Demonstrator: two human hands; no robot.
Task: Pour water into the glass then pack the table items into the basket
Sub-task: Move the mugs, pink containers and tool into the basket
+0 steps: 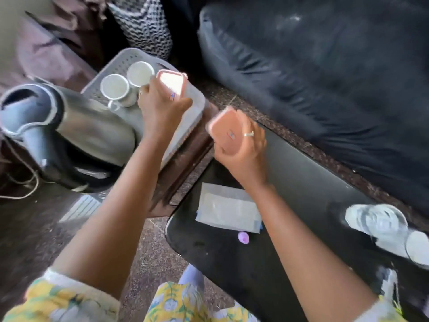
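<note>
A grey perforated basket [196,112] stands on a brown stool at upper middle, with two steel cups [113,87] [140,72] inside. My left hand [160,103] holds a pink-rimmed container [172,83] over the basket, just right of the cups. My right hand [243,145] grips a pink lid [224,131], tilted, above the black table's far left corner. A clear glass [376,220] stands at the table's right end. The frame is motion-blurred.
A steel kettle [88,129] with a grey handle sits on its base at left, cord trailing. On the black table [313,182] lie a white packet [228,210] and a small purple cap [243,238]. A dark sofa [325,66] fills the back right.
</note>
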